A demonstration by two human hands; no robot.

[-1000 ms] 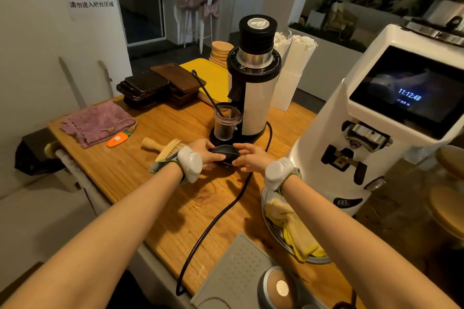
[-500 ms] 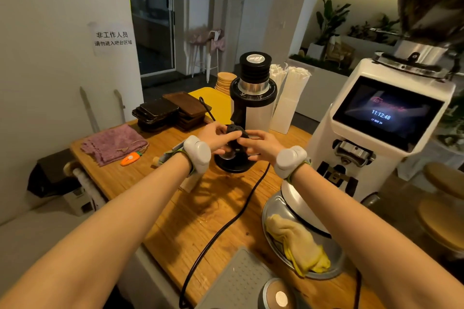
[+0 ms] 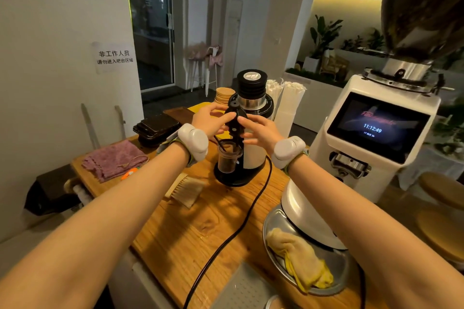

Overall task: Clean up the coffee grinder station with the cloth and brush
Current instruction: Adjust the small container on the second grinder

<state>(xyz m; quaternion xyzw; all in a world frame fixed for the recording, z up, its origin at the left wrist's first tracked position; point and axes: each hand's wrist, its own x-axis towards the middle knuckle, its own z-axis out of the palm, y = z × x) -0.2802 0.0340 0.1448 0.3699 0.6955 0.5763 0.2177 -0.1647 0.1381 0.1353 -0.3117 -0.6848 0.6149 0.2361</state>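
A small black-and-white coffee grinder (image 3: 253, 118) stands on the wooden counter (image 3: 200, 228). My left hand (image 3: 209, 119) and my right hand (image 3: 259, 130) hold a black rubber blower (image 3: 234, 118) upright between them, in front of the grinder's body. Under it sits a clear dosing cup (image 3: 228, 158) with a thin black tool in it. A wooden brush (image 3: 187, 189) lies on the counter below my left wrist. A yellow cloth (image 3: 298, 256) lies in a metal tray (image 3: 336, 276) at the right. A purple cloth (image 3: 114, 159) lies at the counter's left end.
A large white grinder (image 3: 371, 138) with a lit screen stands on the right, its base on the tray. A black power cable (image 3: 241, 221) runs across the counter. Dark trays (image 3: 158, 125), wooden coasters (image 3: 224, 95) and white paper bags (image 3: 288, 100) sit behind. A grey mat (image 3: 241, 291) lies near the front edge.
Both hands lifted the black blower from the counter in front of the grinder's base up to the level of its body. The camera tilted up.
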